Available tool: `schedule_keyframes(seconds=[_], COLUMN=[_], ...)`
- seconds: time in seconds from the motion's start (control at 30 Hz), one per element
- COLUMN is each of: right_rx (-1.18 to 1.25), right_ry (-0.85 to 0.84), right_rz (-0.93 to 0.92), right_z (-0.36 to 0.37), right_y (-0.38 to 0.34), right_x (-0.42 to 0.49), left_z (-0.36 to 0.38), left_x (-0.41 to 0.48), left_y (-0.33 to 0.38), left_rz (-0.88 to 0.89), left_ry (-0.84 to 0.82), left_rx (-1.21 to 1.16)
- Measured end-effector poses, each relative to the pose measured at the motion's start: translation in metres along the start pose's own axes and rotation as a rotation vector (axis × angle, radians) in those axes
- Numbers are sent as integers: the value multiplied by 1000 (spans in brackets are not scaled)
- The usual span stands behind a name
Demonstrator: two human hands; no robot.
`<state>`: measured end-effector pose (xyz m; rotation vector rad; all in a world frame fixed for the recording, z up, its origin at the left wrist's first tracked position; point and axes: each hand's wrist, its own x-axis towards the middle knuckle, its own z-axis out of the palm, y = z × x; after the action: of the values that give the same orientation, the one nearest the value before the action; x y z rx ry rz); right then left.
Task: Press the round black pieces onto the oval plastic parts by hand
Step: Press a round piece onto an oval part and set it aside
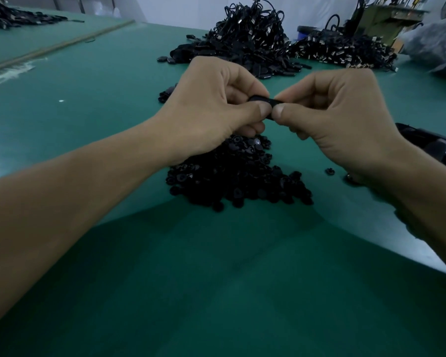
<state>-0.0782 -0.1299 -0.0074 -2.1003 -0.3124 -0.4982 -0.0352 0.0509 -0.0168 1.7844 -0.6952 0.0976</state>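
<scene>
1. Black plastic part (264,101): one. Dark and matte, mostly hidden by fingers, shape unclear. It is held above the green table (88,119), over the near pile.
2. Left hand (211,106): thumb and fingers curled, pinching the part's left end.
3. Right hand (340,114): curled likewise, pinching the right end.
4. Pile of round black pieces (237,179): one, too many to count, lying below the hands.
5. Stray round piece (329,171): one, beside the right wrist.
6. Heaps of cabled black parts (250,39): two, at the table's far side.
</scene>
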Motion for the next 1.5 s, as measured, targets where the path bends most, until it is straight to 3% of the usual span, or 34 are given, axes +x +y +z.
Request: schedule_keyframes(seconds=[0.2, 0.5, 0.73, 0.83, 1.13, 1.37, 1.5], right_rx=[24, -389, -893, -1010, -805, -708, -671], right_ry=[-1, 319, -114, -204, -110, -64, -69], right_rz=[-19, 142, 246, 291, 247, 316, 331], right_z=[1, -27, -25, -23, -25, -24, -26], right_y=[5, 34, 50, 51, 47, 47, 47], right_x=[2, 14, 19, 20, 15, 18, 19], left_z=[-7, -48, -59, -60, -49, -38, -33], left_x=[7, 19, 25, 29, 27, 19, 14], left_y=[-6, -44, -68, -71, -63, -45, -40], left_rz=[-18, -167, -306, -355, -307, -90, -50], left_ry=[11, 417, 488, 490, 370, 328, 308], left_rx=[-3, 43, 181, 178, 213, 317, 356])
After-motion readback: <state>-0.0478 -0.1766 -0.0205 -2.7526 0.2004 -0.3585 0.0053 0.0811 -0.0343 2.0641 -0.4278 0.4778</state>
